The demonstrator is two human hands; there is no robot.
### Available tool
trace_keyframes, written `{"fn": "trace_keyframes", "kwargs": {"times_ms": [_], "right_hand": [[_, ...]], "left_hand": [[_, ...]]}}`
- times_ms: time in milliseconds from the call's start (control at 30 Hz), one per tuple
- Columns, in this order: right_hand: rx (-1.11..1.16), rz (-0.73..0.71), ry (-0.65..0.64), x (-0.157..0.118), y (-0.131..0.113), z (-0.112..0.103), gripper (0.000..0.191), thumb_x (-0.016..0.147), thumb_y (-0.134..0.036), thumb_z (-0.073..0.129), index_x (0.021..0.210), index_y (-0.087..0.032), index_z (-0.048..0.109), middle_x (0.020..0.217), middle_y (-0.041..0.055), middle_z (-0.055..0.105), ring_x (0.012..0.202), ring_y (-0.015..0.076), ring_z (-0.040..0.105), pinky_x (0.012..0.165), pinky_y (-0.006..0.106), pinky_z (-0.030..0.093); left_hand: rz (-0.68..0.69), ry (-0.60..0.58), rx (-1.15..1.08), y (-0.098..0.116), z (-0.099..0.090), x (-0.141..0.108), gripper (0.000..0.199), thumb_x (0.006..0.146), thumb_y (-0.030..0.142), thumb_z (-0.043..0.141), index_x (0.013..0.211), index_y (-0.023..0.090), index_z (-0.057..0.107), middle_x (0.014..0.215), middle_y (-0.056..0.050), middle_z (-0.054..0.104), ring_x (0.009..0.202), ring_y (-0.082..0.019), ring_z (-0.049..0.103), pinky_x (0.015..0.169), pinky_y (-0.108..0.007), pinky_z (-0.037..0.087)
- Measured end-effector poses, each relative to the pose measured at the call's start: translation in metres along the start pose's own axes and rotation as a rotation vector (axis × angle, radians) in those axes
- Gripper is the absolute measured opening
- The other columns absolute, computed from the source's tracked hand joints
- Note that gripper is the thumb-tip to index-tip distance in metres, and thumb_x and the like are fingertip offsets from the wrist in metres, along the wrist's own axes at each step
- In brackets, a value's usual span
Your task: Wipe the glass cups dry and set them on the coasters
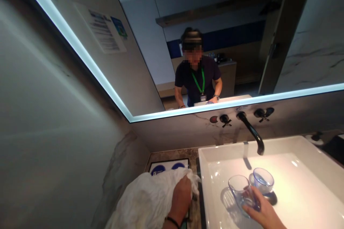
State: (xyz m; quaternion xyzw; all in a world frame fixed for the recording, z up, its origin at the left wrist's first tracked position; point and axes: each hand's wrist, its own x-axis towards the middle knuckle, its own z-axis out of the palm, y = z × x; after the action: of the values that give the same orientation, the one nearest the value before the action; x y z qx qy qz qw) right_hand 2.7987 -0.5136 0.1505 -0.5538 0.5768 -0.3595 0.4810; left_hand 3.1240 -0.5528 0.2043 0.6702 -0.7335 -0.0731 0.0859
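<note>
Left hand (182,195) grips a white cloth (146,200) on the counter — right hand (262,210) holds a glass (240,190) over the sink (301,186), beside a second glass (263,180).

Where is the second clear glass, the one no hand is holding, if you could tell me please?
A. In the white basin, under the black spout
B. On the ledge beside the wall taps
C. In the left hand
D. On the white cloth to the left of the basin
A: the free glass sits in the white basin below the black spout, beside the glass that the right hand holds, while the left hand grips the white cloth.
</note>
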Motion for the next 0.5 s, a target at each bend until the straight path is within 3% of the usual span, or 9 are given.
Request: {"fn": "trace_keyframes", "kwargs": {"times_ms": [100, 167, 267, 333, 400, 500], "right_hand": [[-0.245, -0.064, -0.098, -0.005, -0.025, -0.020, 0.076, 0.064, -0.045, 0.062, 0.126, -0.010, 0.034, 0.130, 0.0183, 0.041, 0.118, 0.0289, 0.043, 0.107, 0.041, 0.031], [-0.459, -0.190, -0.156, -0.009, -0.048, -0.034, 0.066, 0.066, -0.031, 0.058, 0.126, -0.012, 0.038, 0.130, 0.0145, 0.038, 0.118, 0.0249, 0.041, 0.106, 0.038, 0.031], [-0.607, -0.317, -0.232, -0.007, -0.080, -0.053, 0.057, 0.065, -0.020, 0.059, 0.120, -0.015, 0.046, 0.117, 0.0097, 0.043, 0.106, 0.0207, 0.045, 0.096, 0.034, 0.039], [-0.550, -0.355, -0.227, 0.002, -0.092, -0.062, 0.057, 0.068, -0.027, 0.069, 0.120, -0.018, 0.047, 0.113, 0.0065, 0.044, 0.104, 0.0185, 0.045, 0.093, 0.031, 0.039], [-0.531, -0.399, -0.194, 0.014, -0.096, -0.068, 0.060, 0.070, -0.035, 0.073, 0.122, -0.019, 0.047, 0.112, 0.0055, 0.045, 0.102, 0.0178, 0.046, 0.090, 0.029, 0.040], [-0.702, -0.445, -0.187, 0.028, -0.095, -0.073, 0.060, 0.067, -0.029, 0.072, 0.121, -0.016, 0.048, 0.112, 0.0084, 0.044, 0.097, 0.0202, 0.047, 0.085, 0.031, 0.042]], "left_hand": [[-0.328, 0.368, -0.342, -0.018, -0.039, 0.006, 0.023, 0.084, 0.025, 0.035, 0.073, 0.019, 0.054, 0.070, -0.006, 0.060, 0.068, -0.020, 0.057, 0.064, -0.031, 0.042], [-0.527, 0.507, -0.531, -0.030, -0.062, 0.004, 0.017, 0.076, 0.028, 0.040, 0.073, 0.018, 0.053, 0.066, -0.004, 0.059, 0.065, -0.020, 0.055, 0.059, -0.028, 0.039], [-0.652, 0.469, -0.742, -0.037, -0.086, -0.008, 0.017, 0.063, 0.027, 0.042, 0.071, 0.017, 0.054, 0.061, -0.001, 0.055, 0.061, -0.018, 0.052, 0.055, -0.025, 0.037], [-0.657, 0.460, -0.848, -0.035, -0.096, -0.018, 0.021, 0.061, 0.030, 0.043, 0.072, 0.017, 0.054, 0.061, 0.001, 0.055, 0.060, -0.016, 0.050, 0.054, -0.024, 0.036], [-0.660, 0.554, -0.909, -0.033, -0.104, -0.025, 0.025, 0.060, 0.035, 0.047, 0.075, 0.016, 0.054, 0.063, 0.002, 0.054, 0.060, -0.013, 0.048, 0.053, -0.022, 0.035], [-0.703, 0.616, -0.915, -0.033, -0.109, -0.033, 0.026, 0.059, 0.037, 0.049, 0.074, 0.016, 0.055, 0.059, 0.004, 0.050, 0.056, -0.012, 0.044, 0.050, -0.020, 0.034]]}}
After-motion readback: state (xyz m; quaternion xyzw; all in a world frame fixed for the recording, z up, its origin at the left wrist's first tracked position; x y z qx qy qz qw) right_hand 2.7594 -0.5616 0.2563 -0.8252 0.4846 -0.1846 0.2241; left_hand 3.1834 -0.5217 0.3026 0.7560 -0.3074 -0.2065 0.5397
